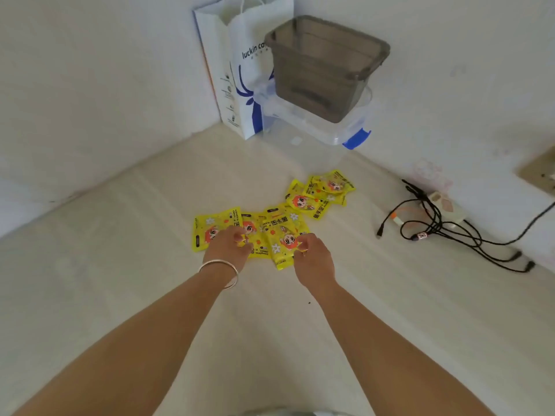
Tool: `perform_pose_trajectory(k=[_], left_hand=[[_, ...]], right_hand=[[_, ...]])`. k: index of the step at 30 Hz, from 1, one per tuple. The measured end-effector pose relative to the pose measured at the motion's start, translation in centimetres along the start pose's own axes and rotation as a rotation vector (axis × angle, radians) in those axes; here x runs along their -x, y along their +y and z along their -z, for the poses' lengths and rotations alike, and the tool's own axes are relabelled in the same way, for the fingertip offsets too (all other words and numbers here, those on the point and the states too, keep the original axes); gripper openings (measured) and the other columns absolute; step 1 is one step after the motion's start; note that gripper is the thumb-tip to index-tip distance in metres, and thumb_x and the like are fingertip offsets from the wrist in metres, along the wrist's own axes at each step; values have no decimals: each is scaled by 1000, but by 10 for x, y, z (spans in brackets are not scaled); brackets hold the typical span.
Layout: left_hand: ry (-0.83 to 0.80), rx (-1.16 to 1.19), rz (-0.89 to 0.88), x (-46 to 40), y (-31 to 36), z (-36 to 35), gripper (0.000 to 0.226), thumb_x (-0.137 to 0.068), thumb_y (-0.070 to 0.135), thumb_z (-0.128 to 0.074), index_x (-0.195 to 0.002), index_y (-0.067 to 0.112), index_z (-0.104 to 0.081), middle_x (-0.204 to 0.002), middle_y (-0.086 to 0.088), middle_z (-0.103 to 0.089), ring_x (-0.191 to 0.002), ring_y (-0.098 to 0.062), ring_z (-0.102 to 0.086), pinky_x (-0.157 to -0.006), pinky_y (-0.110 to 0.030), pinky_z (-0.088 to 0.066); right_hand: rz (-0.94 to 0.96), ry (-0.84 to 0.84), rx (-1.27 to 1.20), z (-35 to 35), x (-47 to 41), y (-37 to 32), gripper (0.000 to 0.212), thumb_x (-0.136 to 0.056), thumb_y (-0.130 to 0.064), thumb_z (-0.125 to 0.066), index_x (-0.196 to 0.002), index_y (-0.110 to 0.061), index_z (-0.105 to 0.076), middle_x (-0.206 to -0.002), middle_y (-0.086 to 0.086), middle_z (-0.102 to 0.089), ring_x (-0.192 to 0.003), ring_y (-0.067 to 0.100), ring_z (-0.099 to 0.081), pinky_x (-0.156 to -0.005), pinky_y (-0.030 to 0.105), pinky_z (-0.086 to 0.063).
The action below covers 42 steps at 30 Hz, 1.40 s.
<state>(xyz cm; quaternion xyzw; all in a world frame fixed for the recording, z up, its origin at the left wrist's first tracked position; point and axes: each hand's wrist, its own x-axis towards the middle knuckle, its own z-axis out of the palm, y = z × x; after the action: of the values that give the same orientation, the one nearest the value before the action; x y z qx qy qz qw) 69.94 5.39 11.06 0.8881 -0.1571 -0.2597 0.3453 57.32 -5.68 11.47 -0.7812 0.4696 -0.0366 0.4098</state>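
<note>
Pale cream flooring runs into a corner between white walls, and the work sits low on it, near the middle. A person's left hand, with a thin silver bangle on its wrist, lies over the leftmost yellow plastic hand-warmer packet. Its fingers are curled down, and a scrap of yellow shows between them, so it appears to pinch that packet. The right hand is curled the same way at the right edge of the front yellow packet, which is printed with a cartoon face and white flowers, and it pinches that edge.

Both packets lie flat on the floor, overlapping a third yellow packet between them. Just beyond and to the right, a small heap of yellow packets lies overlapped, apart from both hands.

Farther right, near the wall, a tangle of black cables runs round a white power strip. In the corner a white paper carrier bag with blue print stands against the wall. Right beside it a smoky grey plastic tub sits in a clear plastic box with a blue latch.
</note>
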Motion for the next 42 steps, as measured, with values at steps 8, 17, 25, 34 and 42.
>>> perform_pose_trajectory(k=[8,17,25,34,42], left_hand=[[230,-193,375,-39,-21,14,74,-75,53,-67,-137,23,-41,-147,-11,-26,-135,-34,-26,-107,-43,-35],[151,-244,358,-68,-16,11,103,-63,49,-79,-146,24,-24,-144,-11,-27,-131,-33,-31,-102,-43,-37],[130,97,442,-70,-8,14,113,-70,32,-81,-151,26,-1,-137,-13,-47,-125,-32,-50,-100,-43,-42],[129,196,383,-65,3,11,29,-84,34,-61,-100,10,-65,-106,-14,-66,-103,-33,-59,-85,-34,-45],[24,-29,351,-62,16,-1,37,-87,28,-56,-117,7,-55,-120,-16,-59,-114,-35,-54,-88,-35,-43]], right_hand=[[-117,-33,308,-18,-61,-14,65,-84,-41,-62,-140,-18,-36,-141,8,-37,-130,27,-34,-100,40,-37],[-216,-66,342,-32,-84,-35,94,-65,-49,-80,-138,-13,-33,-137,14,-34,-125,34,-40,-100,39,-40],[-357,-128,168,-36,-87,-39,67,-70,-44,-78,-119,-8,-50,-109,10,-63,-109,28,-60,-77,34,-46],[-400,-177,-241,-31,-93,-32,24,-80,-34,-72,-96,-16,-68,-106,7,-67,-94,24,-58,-87,35,-47],[-442,-318,-669,-37,-98,-44,27,-84,-30,-69,-107,-18,-63,-102,4,-68,-93,23,-64,-95,45,-50]])
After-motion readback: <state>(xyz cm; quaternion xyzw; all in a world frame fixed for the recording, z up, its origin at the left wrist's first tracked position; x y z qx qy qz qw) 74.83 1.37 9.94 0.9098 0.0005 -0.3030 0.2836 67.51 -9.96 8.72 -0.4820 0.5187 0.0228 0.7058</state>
